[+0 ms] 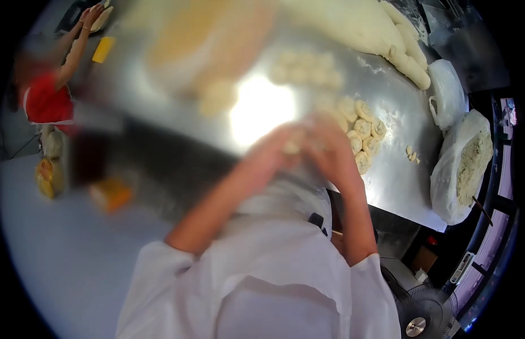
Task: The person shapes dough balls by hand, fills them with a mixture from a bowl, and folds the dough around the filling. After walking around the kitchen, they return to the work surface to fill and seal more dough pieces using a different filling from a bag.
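Observation:
My left hand (273, 148) and my right hand (325, 144) meet at the front edge of the metal table (406, 186). Between their fingers is a small pale dough piece (293, 144), blurred, and both hands seem closed around it. Just beyond my right hand lies a cluster of round dough pieces (363, 129) with darker spots at their centres. Another group of dough pieces (307, 69) sits farther back, smeared by a blur over the upper left of the view.
Long dough rolls (386, 39) lie at the back right. Small dough scraps (412, 154) and an open plastic bag (450, 175) of crumbly filling are at the right. A fan (423, 316) stands lower right. At the far left, a person in red (48, 99) works near a yellow object (103, 50).

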The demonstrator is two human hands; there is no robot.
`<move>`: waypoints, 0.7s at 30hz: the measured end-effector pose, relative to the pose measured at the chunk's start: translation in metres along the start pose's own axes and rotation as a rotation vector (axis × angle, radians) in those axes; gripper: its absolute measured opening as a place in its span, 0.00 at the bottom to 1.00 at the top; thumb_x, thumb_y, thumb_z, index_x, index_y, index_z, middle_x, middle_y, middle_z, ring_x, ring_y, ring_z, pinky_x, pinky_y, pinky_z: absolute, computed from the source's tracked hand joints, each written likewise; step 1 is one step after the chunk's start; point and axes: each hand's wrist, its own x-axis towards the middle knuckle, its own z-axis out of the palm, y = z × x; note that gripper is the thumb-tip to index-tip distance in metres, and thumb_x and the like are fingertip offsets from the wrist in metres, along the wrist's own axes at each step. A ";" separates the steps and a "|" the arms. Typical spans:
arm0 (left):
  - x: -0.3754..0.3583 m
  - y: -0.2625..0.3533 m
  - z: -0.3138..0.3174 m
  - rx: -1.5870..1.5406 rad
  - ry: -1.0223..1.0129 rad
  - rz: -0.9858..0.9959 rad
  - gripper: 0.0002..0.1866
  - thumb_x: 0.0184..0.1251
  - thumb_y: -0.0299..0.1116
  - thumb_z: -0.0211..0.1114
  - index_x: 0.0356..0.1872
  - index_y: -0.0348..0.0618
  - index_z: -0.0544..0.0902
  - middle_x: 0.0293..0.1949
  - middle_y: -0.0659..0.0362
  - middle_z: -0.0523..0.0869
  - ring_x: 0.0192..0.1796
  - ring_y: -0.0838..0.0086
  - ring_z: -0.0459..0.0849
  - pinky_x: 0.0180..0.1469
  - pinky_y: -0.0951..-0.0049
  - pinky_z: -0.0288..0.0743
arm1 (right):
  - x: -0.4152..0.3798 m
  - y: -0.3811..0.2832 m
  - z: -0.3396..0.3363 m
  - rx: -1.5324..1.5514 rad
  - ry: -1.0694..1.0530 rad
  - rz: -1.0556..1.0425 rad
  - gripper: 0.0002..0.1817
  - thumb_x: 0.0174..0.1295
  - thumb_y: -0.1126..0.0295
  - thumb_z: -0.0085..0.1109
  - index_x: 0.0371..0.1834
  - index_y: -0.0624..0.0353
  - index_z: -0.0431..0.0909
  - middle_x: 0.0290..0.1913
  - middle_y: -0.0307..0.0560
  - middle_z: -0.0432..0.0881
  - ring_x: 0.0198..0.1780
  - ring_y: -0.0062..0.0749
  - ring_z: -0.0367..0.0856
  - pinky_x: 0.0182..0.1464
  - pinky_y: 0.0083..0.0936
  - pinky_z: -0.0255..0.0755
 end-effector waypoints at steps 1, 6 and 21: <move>-0.001 0.004 -0.003 0.034 -0.008 0.000 0.22 0.84 0.51 0.43 0.54 0.43 0.75 0.38 0.62 0.82 0.34 0.77 0.80 0.34 0.75 0.75 | 0.002 -0.002 0.003 -0.003 0.027 0.001 0.10 0.61 0.74 0.63 0.45 0.61 0.83 0.43 0.49 0.80 0.46 0.42 0.80 0.49 0.32 0.73; -0.003 0.014 -0.016 0.329 -0.125 0.034 0.24 0.82 0.52 0.42 0.43 0.42 0.79 0.29 0.59 0.83 0.27 0.76 0.80 0.27 0.77 0.75 | 0.021 -0.008 0.021 -0.253 -0.072 0.043 0.08 0.63 0.67 0.60 0.33 0.61 0.77 0.35 0.50 0.76 0.36 0.46 0.80 0.37 0.38 0.74; -0.045 0.045 -0.038 0.121 0.063 -0.060 0.22 0.83 0.49 0.44 0.43 0.38 0.76 0.32 0.52 0.81 0.24 0.74 0.75 0.22 0.77 0.65 | 0.074 0.050 0.091 -0.364 0.099 -0.012 0.17 0.67 0.56 0.61 0.29 0.58 0.74 0.23 0.51 0.80 0.29 0.52 0.81 0.30 0.43 0.72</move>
